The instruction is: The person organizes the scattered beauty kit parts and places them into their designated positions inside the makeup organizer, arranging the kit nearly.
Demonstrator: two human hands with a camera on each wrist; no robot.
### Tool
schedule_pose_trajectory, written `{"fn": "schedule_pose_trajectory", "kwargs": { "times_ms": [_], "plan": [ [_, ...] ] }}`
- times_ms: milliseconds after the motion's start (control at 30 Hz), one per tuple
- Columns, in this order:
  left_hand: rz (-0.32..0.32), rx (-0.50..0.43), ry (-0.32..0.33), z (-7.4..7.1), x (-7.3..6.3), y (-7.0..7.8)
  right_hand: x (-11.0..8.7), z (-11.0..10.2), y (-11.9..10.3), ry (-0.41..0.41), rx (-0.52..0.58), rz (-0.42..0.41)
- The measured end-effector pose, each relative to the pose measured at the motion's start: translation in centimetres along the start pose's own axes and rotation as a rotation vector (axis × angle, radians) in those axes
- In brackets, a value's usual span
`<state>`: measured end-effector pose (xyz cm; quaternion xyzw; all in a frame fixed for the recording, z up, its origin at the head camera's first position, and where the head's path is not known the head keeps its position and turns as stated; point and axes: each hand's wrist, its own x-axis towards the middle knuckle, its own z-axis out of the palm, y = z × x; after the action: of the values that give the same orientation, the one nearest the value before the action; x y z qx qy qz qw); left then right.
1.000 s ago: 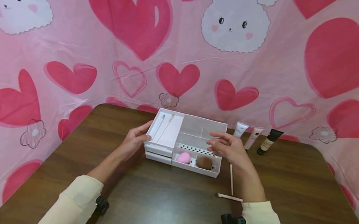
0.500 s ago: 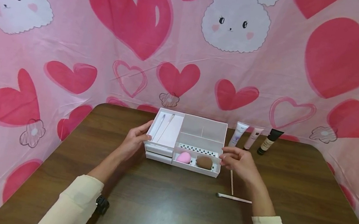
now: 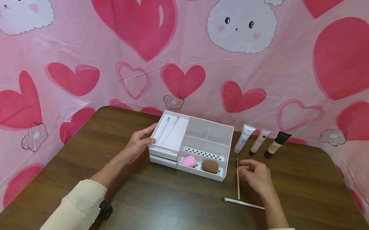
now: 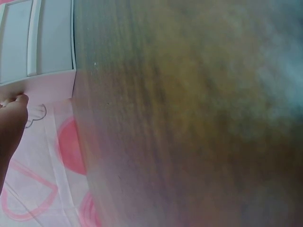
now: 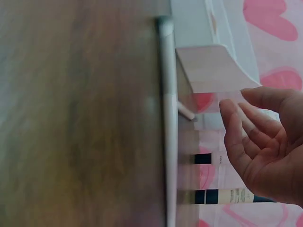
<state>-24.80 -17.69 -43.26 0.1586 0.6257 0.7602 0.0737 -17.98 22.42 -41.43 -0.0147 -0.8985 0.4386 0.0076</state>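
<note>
A white makeup organizer [image 3: 199, 175] with drawers and compartments stands on the table. My left hand [image 3: 138, 144] holds its left side, thumb at the front corner. Two slim brushes [image 3: 170, 131] lie in its left top tray. In its front right compartment sit a pink makeup sponge [image 3: 189, 161] and a brown one [image 3: 210, 166]. To the right, my right hand [image 3: 257, 176] hovers with loosely bent fingers and nothing in them. Beside its fingertips lies a thin makeup brush [image 3: 238, 185]. Nearer me, another makeup brush [image 3: 244, 203] lies crosswise; it looms large in the right wrist view.
At the back right stand three tubes: a white tube [image 3: 244, 139], a pink tube [image 3: 259, 142] and a black-and-beige tube [image 3: 277, 145]. The brown wooden table [image 3: 160, 207] ends against a pink heart-patterned cloth [image 3: 191, 55].
My right hand has moved from above the organizer, rightward and toward me, to beside the thin brush. The left hand and the organizer have hardly moved.
</note>
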Motion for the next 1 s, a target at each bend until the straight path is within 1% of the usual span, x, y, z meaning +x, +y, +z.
{"fn": "schedule_pose_trajectory", "kwargs": {
  "times_ms": [133, 300, 600, 700, 867, 1000],
  "plan": [
    [-0.002, -0.001, -0.001, 0.0, 0.0, 0.0, -0.1, -0.1, 0.6, -0.021, -0.115, 0.021],
    [-0.004, -0.003, 0.0, 0.0, 0.0, 0.0, -0.1, 0.0, 1.1, -0.064, -0.198, 0.086],
    [-0.015, -0.003, 0.008, 0.0, 0.0, 0.1, 0.3, 0.6, 1.8, -0.11, -0.265, 0.172],
    [-0.016, 0.0, 0.01, 0.0, -0.1, 0.1, 0.5, 0.8, 2.0, -0.11, -0.293, 0.172],
    [-0.01, -0.005, 0.006, 0.0, -0.1, 0.0, 0.7, 1.0, 1.9, -0.087, -0.342, 0.161],
    [-0.006, -0.007, 0.01, 0.1, -0.1, 0.1, 0.8, 0.8, 1.9, -0.092, -0.358, 0.181]
  ]
}}
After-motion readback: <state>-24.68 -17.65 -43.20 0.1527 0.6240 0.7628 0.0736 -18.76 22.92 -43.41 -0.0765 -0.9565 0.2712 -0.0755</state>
